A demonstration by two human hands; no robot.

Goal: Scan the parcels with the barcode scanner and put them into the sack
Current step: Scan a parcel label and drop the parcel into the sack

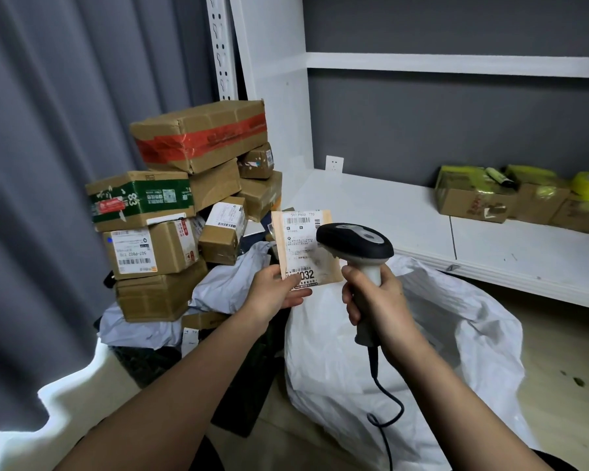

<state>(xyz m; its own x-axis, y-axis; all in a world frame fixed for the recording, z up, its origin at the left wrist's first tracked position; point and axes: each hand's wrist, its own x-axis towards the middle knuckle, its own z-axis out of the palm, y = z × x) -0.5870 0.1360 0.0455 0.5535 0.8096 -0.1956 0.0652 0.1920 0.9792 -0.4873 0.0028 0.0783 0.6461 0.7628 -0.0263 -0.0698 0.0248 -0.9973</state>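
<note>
Nearest the camera, two bare forearms reach forward over a pale wooden floor (pixel 558 341). The right hand (pixel 376 297) has its fingers wrapped round the light grey handle of the barcode scanner (pixel 356 241), whose dark head sits just in front of the label on a small flat parcel (pixel 305 246). A black cable (pixel 386 402) hangs from the handle's base. The left hand (pixel 274 292) pinches the parcel's lower left corner between thumb and fingers, holding it upright with the label towards the camera.

Below and to the right of both hands lies the white sack (pixel 439 362), crumpled on the floor with its mouth open upward. To the left, dark plastic bags (pixel 249 379) and grey mailing bags (pixel 225 283) lie on the floor at the foot of a pile of cardboard boxes (pixel 157 253), stacked unevenly; the top box (pixel 201 137) carries red tape.

Further back, a low white shelf (pixel 405 215) runs along the right, with several brown boxes with yellow tape (pixel 473 195) on it. A second white shelf board (pixel 456 64) runs above. Behind stand a dark grey wall (pixel 422 130) with a white socket (pixel 334 163), and grey curtains (pixel 48 113) on the left.
</note>
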